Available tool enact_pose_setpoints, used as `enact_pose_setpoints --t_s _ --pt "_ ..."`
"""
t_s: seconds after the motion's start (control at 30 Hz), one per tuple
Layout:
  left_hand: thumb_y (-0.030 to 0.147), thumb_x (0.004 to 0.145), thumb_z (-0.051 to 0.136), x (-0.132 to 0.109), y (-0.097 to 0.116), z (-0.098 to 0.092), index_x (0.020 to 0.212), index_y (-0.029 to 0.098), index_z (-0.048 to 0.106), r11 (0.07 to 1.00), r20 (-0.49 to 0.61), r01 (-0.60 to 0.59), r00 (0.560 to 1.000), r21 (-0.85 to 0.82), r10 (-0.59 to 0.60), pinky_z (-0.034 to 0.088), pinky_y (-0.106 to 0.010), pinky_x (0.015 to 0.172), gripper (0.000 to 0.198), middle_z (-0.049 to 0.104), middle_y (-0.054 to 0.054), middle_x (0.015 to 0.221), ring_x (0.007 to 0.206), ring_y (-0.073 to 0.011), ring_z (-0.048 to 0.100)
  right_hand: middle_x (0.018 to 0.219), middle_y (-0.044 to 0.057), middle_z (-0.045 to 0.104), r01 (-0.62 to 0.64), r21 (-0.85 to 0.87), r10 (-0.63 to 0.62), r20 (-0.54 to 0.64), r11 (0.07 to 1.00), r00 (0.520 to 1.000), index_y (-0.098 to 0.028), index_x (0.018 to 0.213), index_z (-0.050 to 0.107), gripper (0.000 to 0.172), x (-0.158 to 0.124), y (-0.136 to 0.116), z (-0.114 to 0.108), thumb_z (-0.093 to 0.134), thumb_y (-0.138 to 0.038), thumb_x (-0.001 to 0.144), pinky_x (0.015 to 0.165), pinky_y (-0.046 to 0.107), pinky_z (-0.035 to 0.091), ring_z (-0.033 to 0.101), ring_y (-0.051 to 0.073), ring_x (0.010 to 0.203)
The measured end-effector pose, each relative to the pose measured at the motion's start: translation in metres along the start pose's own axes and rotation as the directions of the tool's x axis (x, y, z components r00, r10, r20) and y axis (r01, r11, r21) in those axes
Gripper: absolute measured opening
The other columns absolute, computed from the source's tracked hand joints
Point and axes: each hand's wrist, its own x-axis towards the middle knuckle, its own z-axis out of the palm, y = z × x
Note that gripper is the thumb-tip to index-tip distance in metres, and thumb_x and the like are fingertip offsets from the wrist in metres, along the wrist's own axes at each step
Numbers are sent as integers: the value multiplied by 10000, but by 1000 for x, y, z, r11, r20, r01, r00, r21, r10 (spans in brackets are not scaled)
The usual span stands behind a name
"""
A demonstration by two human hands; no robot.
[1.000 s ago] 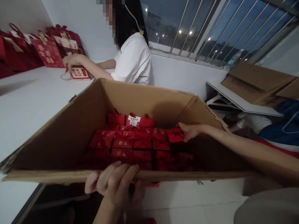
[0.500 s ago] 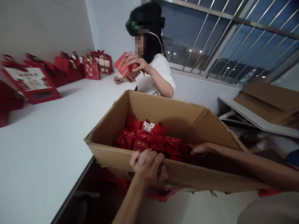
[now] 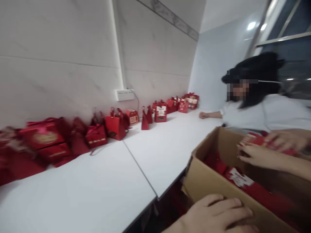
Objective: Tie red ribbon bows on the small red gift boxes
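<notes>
A cardboard box [image 3: 206, 181] holds several red gift boxes [image 3: 243, 179], one with a white label. My left hand [image 3: 223, 212] lies with fingers stretched out against the near outer side of the cardboard box, below its rim. Over the box, my right hand [image 3: 259, 157] has its fingers closed on the near end of a red gift box [image 3: 255, 139] with a pale printed panel. A co-worker's hand [image 3: 286, 142] is on the far part of that same gift box. Motion blurs both hands somewhat.
Along the wall on the white table [image 3: 97, 191], several red gift bags and boxes [image 3: 115, 126] stand in a row. A white socket strip [image 3: 125, 94] is on the wall. The co-worker [image 3: 267, 106] in white leans over beyond the cardboard box, one arm on the table.
My view has swung left along the wall. My right hand has risen from among the gift boxes to the one the co-worker holds. My left hand's fingers have loosened from the rim.
</notes>
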Motion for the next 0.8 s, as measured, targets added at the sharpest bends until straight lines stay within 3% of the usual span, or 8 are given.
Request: enact_pose_setpoints --t_s 0.1,0.17,0.33,0.43,0.5,0.63,0.7,0.8 --pt "316 921 373 -39 -20 -51 1178 220 547 997 61 38 997 74 -43 368 -245 1021 324 473 7 1383 1351 -142 305 608 142 654 161 -99 -129 270 982 954 -279 566 571 223 17 -77 1 554 -399 754 580 405 389 603 246 549" --pt "277 893 399 -68 -32 -87 1115 190 563 984 71 162 983 79 -168 400 -253 994 289 546 -30 1303 1288 -153 397 688 118 681 337 -63 -287 396 939 872 -292 655 604 205 14 -132 1 535 -444 774 579 403 402 627 264 609" --pt "70 706 433 -150 -54 -168 1014 178 536 838 79 516 842 178 -534 486 -343 905 343 608 -122 1120 1124 -195 539 736 73 681 729 -41 -669 367 683 647 -247 792 579 162 6 -259 8 455 -338 841 535 342 374 631 248 636" --pt "39 727 402 -200 -59 -206 970 196 533 706 -8 655 734 268 -679 516 -368 838 318 597 -122 1080 1053 -200 574 762 63 680 838 4 -793 325 546 516 -207 840 559 139 8 -323 22 425 -243 856 522 304 342 628 222 645" --pt "42 762 388 -226 -60 -225 934 194 535 607 -100 738 655 294 -749 522 -366 814 272 587 -111 1053 1013 -195 585 774 65 684 865 31 -830 299 502 471 -189 860 564 138 9 -361 36 431 -226 849 521 288 335 632 215 660" --pt "50 798 374 -254 -57 -246 906 176 529 453 -318 854 516 254 -795 508 -365 821 227 566 -89 977 956 -182 578 838 101 697 872 10 -833 301 489 464 -168 866 609 215 17 -428 71 427 -283 856 563 286 385 656 242 751" --pt "47 793 376 -259 -56 -248 906 169 527 457 -339 862 507 218 -793 501 -364 821 225 556 -86 957 944 -184 566 896 123 698 849 -42 -796 327 527 510 -164 884 633 243 28 -455 86 431 -296 851 618 306 428 661 270 828" --pt "34 759 387 -263 -56 -245 898 172 529 491 -232 856 516 160 -824 504 -345 790 242 554 -85 955 916 -186 556 954 155 690 798 -113 -732 341 591 590 -152 927 653 264 52 -485 104 448 -297 846 691 346 464 649 301 913"
